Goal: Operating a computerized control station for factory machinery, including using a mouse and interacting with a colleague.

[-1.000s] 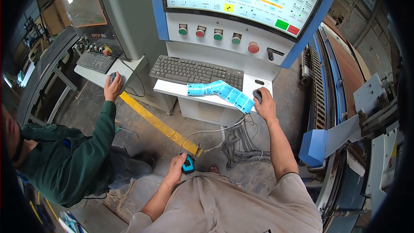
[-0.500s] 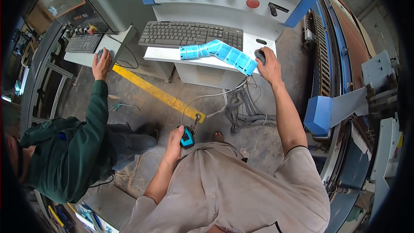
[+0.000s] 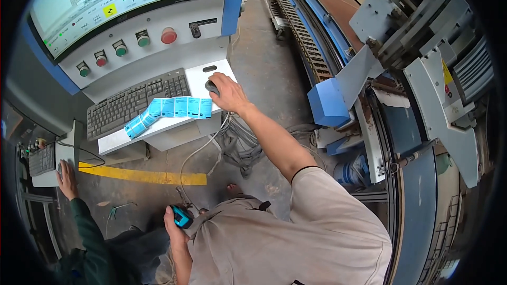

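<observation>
My right hand (image 3: 228, 93) rests closed over a dark computer mouse (image 3: 211, 87) at the right end of the white console shelf (image 3: 119, 141). Beside it, a strip of light-blue printed labels (image 3: 174, 107) lies bent across the shelf's front and the lower edge of a black keyboard (image 3: 134, 100). Down at my waist, my left hand (image 3: 173, 227) is wrapped round a teal and black tape measure (image 3: 182, 216), held against my shirt.
Above the keyboard, the console carries green and red push buttons, a large red knob (image 3: 168, 35) and a lit screen (image 3: 121, 0). Another person's hand (image 3: 66, 180) is at a second desk on the left. Cables (image 3: 240, 145) hang below the shelf. Blue machinery (image 3: 328, 103) stands right.
The view has swung right, so the console appears further left and more of the machinery shows. My right hand stays on the mouse; my left keeps hold of the tape measure.
</observation>
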`<act>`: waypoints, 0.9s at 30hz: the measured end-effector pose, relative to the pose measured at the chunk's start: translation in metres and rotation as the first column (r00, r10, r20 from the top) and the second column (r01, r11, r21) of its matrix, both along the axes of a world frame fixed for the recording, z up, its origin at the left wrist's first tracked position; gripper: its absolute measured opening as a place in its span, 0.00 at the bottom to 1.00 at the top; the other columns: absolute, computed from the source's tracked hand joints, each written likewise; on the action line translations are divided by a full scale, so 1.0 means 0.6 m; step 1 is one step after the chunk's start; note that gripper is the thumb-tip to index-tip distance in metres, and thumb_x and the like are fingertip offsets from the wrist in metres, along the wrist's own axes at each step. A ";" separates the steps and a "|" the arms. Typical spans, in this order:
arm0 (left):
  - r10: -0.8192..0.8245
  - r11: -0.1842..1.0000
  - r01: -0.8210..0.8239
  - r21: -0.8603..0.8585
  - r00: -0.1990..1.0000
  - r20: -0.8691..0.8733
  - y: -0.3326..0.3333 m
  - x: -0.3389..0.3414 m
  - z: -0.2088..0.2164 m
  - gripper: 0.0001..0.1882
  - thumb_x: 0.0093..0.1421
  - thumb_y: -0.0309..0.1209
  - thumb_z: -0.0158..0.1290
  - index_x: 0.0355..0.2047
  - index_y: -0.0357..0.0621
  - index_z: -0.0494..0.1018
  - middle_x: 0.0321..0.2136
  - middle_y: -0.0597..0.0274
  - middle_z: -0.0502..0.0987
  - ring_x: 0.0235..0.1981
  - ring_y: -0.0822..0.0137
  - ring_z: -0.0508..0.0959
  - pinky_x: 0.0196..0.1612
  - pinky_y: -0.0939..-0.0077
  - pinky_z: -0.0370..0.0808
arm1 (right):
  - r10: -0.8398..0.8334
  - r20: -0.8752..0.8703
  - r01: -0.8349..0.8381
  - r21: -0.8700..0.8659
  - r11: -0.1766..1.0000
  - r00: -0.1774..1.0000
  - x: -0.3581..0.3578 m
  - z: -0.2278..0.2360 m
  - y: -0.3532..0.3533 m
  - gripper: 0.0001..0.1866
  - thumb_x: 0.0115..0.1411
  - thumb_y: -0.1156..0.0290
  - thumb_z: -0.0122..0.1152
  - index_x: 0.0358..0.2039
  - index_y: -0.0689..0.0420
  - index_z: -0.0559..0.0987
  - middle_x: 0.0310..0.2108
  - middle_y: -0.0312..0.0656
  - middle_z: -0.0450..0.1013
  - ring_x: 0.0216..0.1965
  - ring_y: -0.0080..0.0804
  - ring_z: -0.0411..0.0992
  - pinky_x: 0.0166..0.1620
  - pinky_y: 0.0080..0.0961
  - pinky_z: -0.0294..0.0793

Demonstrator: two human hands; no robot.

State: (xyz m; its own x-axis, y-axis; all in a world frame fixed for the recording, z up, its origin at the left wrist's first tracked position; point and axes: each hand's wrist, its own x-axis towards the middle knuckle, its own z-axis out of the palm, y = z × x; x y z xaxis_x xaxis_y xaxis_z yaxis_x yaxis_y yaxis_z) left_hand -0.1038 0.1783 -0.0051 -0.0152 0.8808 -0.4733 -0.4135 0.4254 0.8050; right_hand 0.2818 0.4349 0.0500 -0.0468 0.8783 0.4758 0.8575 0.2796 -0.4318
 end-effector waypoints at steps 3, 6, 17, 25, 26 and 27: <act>0.062 0.998 -0.063 -0.009 0.995 -0.079 -0.012 -0.019 -0.017 0.24 0.68 0.53 0.54 0.39 0.43 0.77 0.34 0.62 0.78 0.36 0.67 0.78 0.43 0.69 0.75 | 0.018 0.015 -0.019 0.041 0.999 1.000 -0.023 0.002 0.005 0.24 0.55 0.68 0.64 0.53 0.56 0.74 0.58 0.51 0.70 0.58 0.53 0.71 0.57 0.45 0.75; 0.126 0.991 -0.106 0.084 0.951 -0.283 -0.011 0.010 -0.021 0.20 0.67 0.49 0.56 0.35 0.44 0.75 0.32 0.68 0.74 0.34 0.73 0.71 0.43 0.74 0.70 | 0.039 0.061 -0.038 -0.005 0.999 0.997 0.015 -0.010 0.010 0.24 0.53 0.71 0.66 0.51 0.58 0.75 0.54 0.53 0.73 0.56 0.54 0.72 0.57 0.45 0.75; -0.056 0.984 0.085 0.156 0.982 -0.178 -0.010 0.000 0.002 0.24 0.70 0.50 0.52 0.27 0.43 0.76 0.25 0.73 0.73 0.29 0.77 0.69 0.35 0.76 0.67 | 0.048 0.036 -0.048 0.005 0.999 0.998 -0.015 0.008 -0.011 0.27 0.54 0.70 0.68 0.56 0.56 0.75 0.60 0.52 0.71 0.59 0.56 0.71 0.58 0.44 0.74; -0.064 0.984 0.090 0.154 0.984 -0.166 -0.004 -0.001 -0.003 0.24 0.70 0.51 0.51 0.26 0.44 0.74 0.25 0.74 0.72 0.29 0.78 0.68 0.34 0.77 0.67 | 0.027 0.064 -0.024 -0.039 0.999 0.998 -0.010 0.008 -0.004 0.27 0.56 0.68 0.67 0.57 0.52 0.76 0.61 0.50 0.69 0.59 0.54 0.70 0.59 0.46 0.74; -0.064 0.983 0.093 0.159 0.982 -0.180 -0.003 -0.001 0.001 0.24 0.70 0.51 0.51 0.26 0.44 0.74 0.25 0.74 0.72 0.29 0.78 0.68 0.34 0.77 0.67 | 0.023 0.059 -0.021 -0.046 0.999 0.998 -0.010 0.008 -0.004 0.26 0.56 0.68 0.67 0.57 0.52 0.76 0.61 0.50 0.69 0.59 0.54 0.70 0.59 0.46 0.74; -0.064 0.983 0.093 0.157 0.982 -0.180 -0.004 0.000 0.008 0.24 0.70 0.51 0.51 0.26 0.44 0.74 0.25 0.74 0.72 0.29 0.78 0.68 0.34 0.77 0.67 | 0.020 0.054 -0.017 -0.054 0.998 0.998 -0.010 0.007 -0.005 0.26 0.56 0.68 0.67 0.57 0.52 0.77 0.61 0.50 0.69 0.60 0.54 0.70 0.59 0.46 0.74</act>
